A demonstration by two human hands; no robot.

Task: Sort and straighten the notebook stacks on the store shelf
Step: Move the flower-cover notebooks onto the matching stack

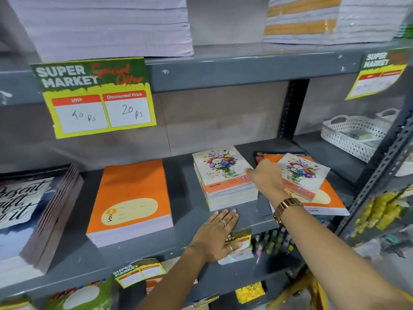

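Observation:
A stack of flower-cover notebooks (220,175) stands in the middle of the grey shelf (190,193). My right hand (266,177) reaches in from the right, fingertips touching that stack's right edge, holding nothing. My left hand (215,236) lies flat and open on the shelf just in front of the stack. To the right, one flower-cover notebook (302,172) lies crooked on a stack of orange notebooks (326,198). Another orange notebook stack (131,202) sits left of centre. A dark lettered notebook stack (33,211) is at far left.
A yellow-green price sign (96,97) hangs from the shelf above. Tall paper stacks (107,25) fill the top shelf. A white perforated basket (353,135) sits at right behind a slotted upright (380,171). Small price tags and pens hang at the shelf's front edge.

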